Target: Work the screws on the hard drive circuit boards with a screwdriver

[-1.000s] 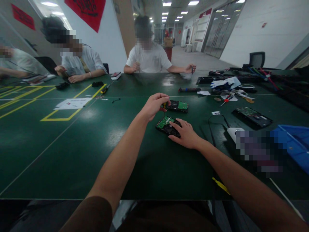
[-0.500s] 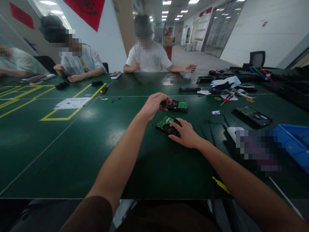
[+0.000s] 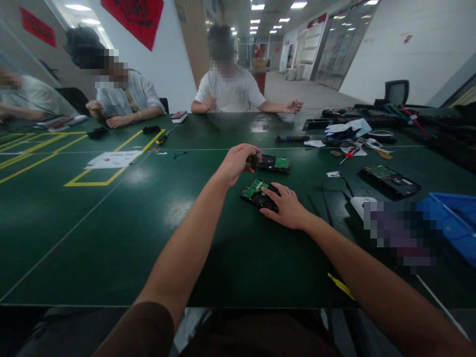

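A hard drive [image 3: 256, 187] lies on the green table with its green circuit board facing up, slightly turned. My right hand [image 3: 284, 204] spans its right end and grips it against the table, thumb on the near side and fingers on the far side. Above the drive's far edge, my left hand [image 3: 239, 161] is closed round the dark and yellow handle of a screwdriver [image 3: 253, 160]. Its thin shaft points down to the board; the tip is too small to make out. Just beyond, a second hard drive [image 3: 277, 163] lies flat, partly behind my left hand.
Another hard drive [image 3: 389, 180] lies to the right, near a blue bin [image 3: 453, 223] and a white cabled device [image 3: 360, 206]. A red-handled screwdriver [image 3: 348, 155] and gloves [image 3: 347, 128] lie farther back. One person [image 3: 230, 89] sits opposite; others sit at the left.
The view has shifted very slightly. My left hand has turned a little on the screwdriver, showing more of its handle. My right hand and the hard drive stay in place.
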{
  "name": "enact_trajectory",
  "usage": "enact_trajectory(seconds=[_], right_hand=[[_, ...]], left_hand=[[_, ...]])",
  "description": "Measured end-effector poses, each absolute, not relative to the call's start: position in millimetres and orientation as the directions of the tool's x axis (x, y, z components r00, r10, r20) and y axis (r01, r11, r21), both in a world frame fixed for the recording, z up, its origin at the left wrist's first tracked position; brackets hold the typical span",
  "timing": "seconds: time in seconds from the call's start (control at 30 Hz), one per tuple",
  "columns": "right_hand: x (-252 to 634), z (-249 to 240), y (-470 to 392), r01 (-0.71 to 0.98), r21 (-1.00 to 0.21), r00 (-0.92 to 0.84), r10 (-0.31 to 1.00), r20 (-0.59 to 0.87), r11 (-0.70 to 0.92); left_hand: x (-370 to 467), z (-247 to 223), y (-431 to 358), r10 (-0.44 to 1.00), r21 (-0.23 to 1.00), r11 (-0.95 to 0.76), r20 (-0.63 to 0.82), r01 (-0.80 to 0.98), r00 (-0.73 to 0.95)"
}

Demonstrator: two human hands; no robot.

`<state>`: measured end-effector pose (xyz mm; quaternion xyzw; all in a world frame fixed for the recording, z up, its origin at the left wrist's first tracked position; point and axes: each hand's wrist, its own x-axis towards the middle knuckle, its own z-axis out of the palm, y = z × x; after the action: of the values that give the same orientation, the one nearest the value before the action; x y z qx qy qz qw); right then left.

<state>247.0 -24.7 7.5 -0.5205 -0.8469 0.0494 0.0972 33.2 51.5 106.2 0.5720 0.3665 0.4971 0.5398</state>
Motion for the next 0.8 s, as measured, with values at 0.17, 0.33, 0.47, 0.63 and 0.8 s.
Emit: enact_trajectory(seconds=[0.17,0.33,0.47,0.63,0.8], right_hand=[[246.2,9.8,-25.9,0.872,-0.189,-0.437,0.892,0.114,0.451],[246.1,12.2,-26.5,0.873,-0.194,-0.438,0.894,0.094,0.448],[247.0,10.9,-25.3,0.874,-0.19,-0.437,0.894,0.098,0.448],[246.5,11.2,-25.3,0.874,-0.181,-0.44,0.892,0.101,0.451],[246.3,9.4,-25.3,0.877,-0.174,-0.437,0.894,0.103,0.448]], left_hand=[[35.9,105.5,50.8,0.958,0.981,-0.118,0.153,-0.155,0.242],[33.8,106.2,51.4,0.946,0.976,-0.205,0.216,-0.072,0.243],[32.8,107.4,52.0,0.946,0.971,-0.237,0.234,-0.012,0.223],[33.7,107.9,51.1,0.942,0.978,-0.205,0.209,-0.042,0.261],[36.4,106.8,49.9,0.941,0.981,-0.149,0.179,-0.123,0.287]])
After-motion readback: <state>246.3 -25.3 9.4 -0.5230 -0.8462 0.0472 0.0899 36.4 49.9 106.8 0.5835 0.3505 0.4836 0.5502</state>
